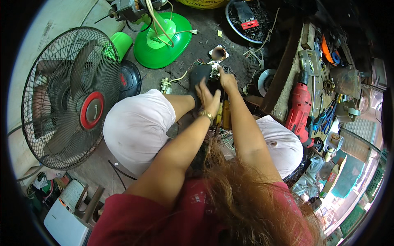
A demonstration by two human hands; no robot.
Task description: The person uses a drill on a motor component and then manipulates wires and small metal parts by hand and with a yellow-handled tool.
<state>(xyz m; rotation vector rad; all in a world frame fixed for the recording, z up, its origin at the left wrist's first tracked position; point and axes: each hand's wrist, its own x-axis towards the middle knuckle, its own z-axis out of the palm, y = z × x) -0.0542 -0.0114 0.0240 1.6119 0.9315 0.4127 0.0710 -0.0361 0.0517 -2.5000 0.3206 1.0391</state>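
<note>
Hands meet over a small dark fan motor (204, 76) set on the concrete floor (193, 49) between the seated person's knees, straight ahead of the body. The left hand (209, 99), a gold bracelet on its wrist, lies flat against the near side of the housing, fingers spread and curled round nothing. The right hand (227, 79) reaches a little farther forward, its fingers pinched at the pale metal shaft end (214, 71) on the motor's top right; whether they grip a part there is hidden. The motor's shaft seems to point up and away from the person, so the right hand sits nearer its tip. Pale wires (174, 80) trail left from it toward a green fan base (164, 41). A caged fan (72, 96) stands at left, a red drill (299, 108) on the cluttered worktop (283, 88) at right.
</note>
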